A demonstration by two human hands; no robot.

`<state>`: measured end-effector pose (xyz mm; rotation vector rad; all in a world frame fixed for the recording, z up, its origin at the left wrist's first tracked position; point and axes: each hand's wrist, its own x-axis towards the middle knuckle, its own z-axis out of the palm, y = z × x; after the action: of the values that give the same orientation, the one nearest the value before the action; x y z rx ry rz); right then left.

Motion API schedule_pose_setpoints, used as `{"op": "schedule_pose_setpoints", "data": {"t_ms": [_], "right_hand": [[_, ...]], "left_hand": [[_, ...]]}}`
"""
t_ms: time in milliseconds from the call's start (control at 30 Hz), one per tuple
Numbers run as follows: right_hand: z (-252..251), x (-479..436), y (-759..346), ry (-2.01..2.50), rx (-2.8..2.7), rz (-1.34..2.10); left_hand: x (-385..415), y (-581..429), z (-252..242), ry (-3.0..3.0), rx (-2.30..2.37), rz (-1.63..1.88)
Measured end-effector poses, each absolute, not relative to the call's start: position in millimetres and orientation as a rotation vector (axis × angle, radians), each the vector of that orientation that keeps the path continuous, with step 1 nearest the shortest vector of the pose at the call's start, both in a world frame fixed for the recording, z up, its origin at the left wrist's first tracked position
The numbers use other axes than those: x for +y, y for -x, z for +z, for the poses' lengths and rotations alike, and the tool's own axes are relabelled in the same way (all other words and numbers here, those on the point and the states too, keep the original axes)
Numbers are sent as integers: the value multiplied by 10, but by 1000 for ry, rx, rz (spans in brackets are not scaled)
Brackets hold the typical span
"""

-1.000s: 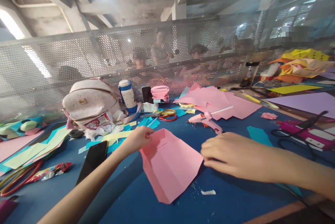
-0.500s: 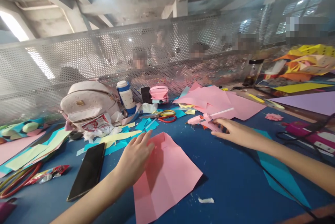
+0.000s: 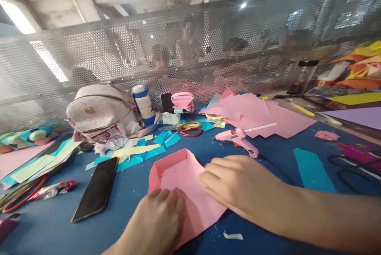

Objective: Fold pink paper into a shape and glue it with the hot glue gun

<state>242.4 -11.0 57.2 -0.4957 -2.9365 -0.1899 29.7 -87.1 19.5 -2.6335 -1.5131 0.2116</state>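
Landmark: pink hot-glue gun [image 3: 241, 139], lying on its side on the blue tabletop [image 3: 131, 195], a whitish glue stick projecting from its rear.

Item: folded pink paper sheet [image 3: 191, 197], nearer the wearer than the glue gun and to its left; far-left edge turned up as a low wall.

Left hand [image 3: 162, 215]: nearer than the glue gun, to its left; fingers curled narrow over the sheet's near-left part.

Right hand [image 3: 235, 185]: just nearer than the glue gun; blurred, fingers bent close together at the sheet's right edge. Whether either hand pinches the paper or only presses it cannot be told, the fingertips being largely hidden or blurred.

Surroundings, by the glue gun: pile of pink paper sheets [image 3: 253, 108], just beyond; scissors [image 3: 191, 134] with red and yellow handles, to the left; black smartphone [image 3: 97, 189], farther left and nearer; pale backpack [image 3: 98, 108], well to the left; white-and-blue bottle [image 3: 143, 104], left and beyond; teal paper strip [image 3: 312, 167], right and nearer; crumpled pink paper piece [image 3: 326, 135], well to the right; white scrap [image 3: 233, 236], well nearer.
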Motion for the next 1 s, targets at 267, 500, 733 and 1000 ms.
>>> {"op": "schedule_pose_setpoints", "data": {"t_ms": [267, 500, 733, 1000], "right_hand": [[111, 247, -1432, 390, -3019, -386], [-34, 274, -1348, 392, -2985, -445], [-54, 302, -1269, 353, -2996, -443], [-66, 243, -1263, 335, -2959, -499]], "left_hand": [[-855, -473, 95, 2454, -1546, 557], [-875, -238, -181, 2486, -1373, 177], [-954, -135, -296, 2299, -1290, -16], [-949, -175, -343, 2115, -1319, -41]]}}
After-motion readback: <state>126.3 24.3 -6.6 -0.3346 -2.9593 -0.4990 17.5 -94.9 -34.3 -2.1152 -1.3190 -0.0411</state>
